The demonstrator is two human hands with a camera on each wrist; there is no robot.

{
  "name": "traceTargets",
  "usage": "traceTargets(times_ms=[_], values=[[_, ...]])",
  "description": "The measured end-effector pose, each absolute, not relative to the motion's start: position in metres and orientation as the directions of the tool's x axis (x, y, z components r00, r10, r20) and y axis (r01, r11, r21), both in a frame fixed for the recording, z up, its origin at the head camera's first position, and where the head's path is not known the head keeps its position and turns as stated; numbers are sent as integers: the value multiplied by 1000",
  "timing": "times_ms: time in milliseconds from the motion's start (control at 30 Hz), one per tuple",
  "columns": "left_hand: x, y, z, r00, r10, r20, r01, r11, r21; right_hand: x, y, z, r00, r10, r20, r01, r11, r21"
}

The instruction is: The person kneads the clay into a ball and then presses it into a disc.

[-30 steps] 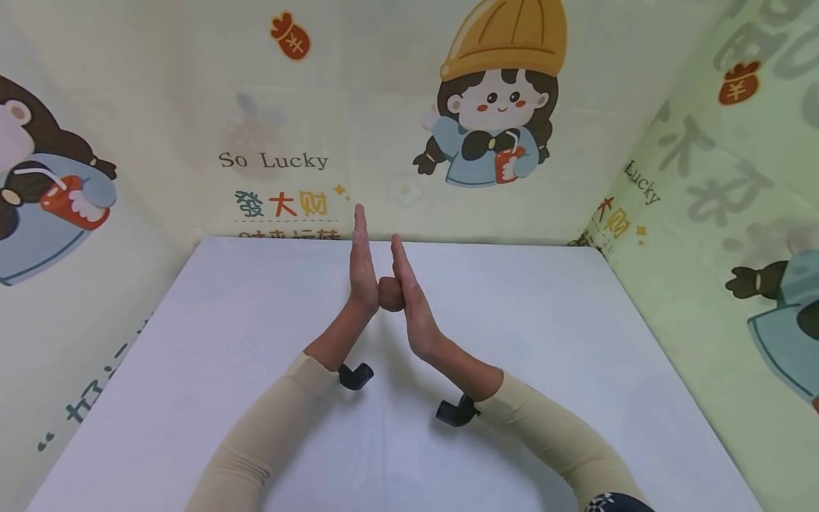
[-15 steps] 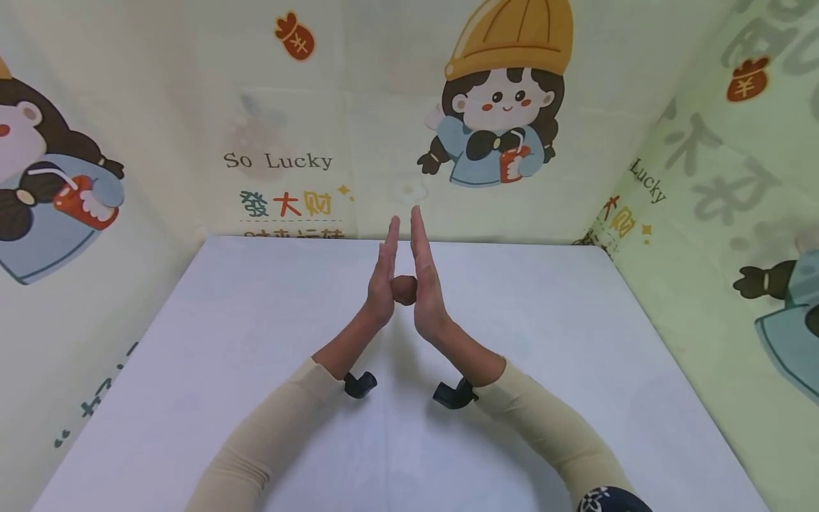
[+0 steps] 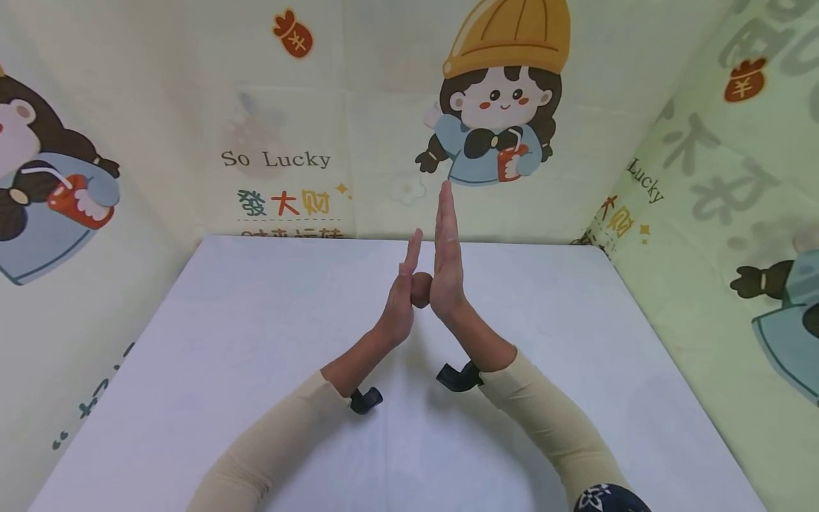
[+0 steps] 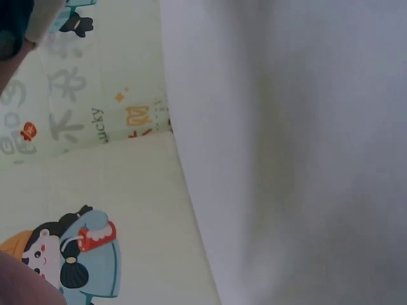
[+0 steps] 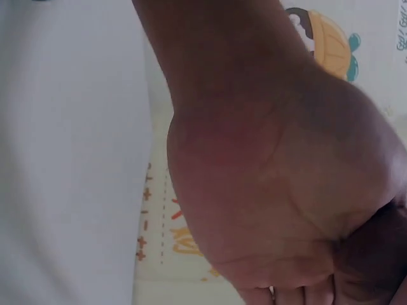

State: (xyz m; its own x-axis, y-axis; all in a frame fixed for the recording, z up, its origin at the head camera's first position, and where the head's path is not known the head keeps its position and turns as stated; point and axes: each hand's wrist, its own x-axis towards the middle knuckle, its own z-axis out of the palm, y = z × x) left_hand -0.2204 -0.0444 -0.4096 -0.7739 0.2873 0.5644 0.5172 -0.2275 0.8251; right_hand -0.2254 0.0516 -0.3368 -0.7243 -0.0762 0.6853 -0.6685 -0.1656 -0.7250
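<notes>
In the head view a small round brown ball (image 3: 421, 289) is pressed between the two palms, above the table. My left hand (image 3: 399, 306) touches it from the left, fingers straight and pointing away from me. On its other side my right hand (image 3: 449, 274) lies flat against it, fingers straight and reaching further forward than the left ones. The right wrist view is filled by the palm of the right hand (image 5: 273, 178); a dark shape at its right edge is too dim to name. Only a small bit of skin shows at the corner of the left wrist view.
Below the hands spreads a white tabletop (image 3: 269, 313). Pale cloth walls (image 3: 377, 107) with cartoon prints and lettering stand behind it and at both sides. A black wrist camera hangs under each forearm, the left one (image 3: 366, 401) and the right one (image 3: 458, 377).
Both hands and the ball have shifted right. My right hand has slid forward and my left hand back, so the right fingertips now lead; the ball stays between the palms.
</notes>
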Motion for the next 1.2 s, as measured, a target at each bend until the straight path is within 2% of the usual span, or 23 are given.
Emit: traceTargets(times_ms=[233, 433, 600, 967, 1200], values=[[-208, -37, -403, -746, 250, 617, 574, -230, 786, -233, 59, -337, -729, -39, 684, -672, -148, -725], [-200, -34, -394, -760, 221, 611, 571, -223, 790, -237, 61, -342, -746, -43, 664, -655, -130, -744], [-197, -35, -388, -775, 201, 599, 551, -249, 796, -237, 60, -348, -771, -83, 632, -616, -159, -772], [-198, -41, -376, -825, 117, 553, 510, -268, 817, -235, 52, -362, -774, -177, 608, -562, -249, -788], [-206, -48, -368, -791, 48, 610, 582, -246, 775, -232, 46, -372, -772, -219, 596, -541, -263, -799]])
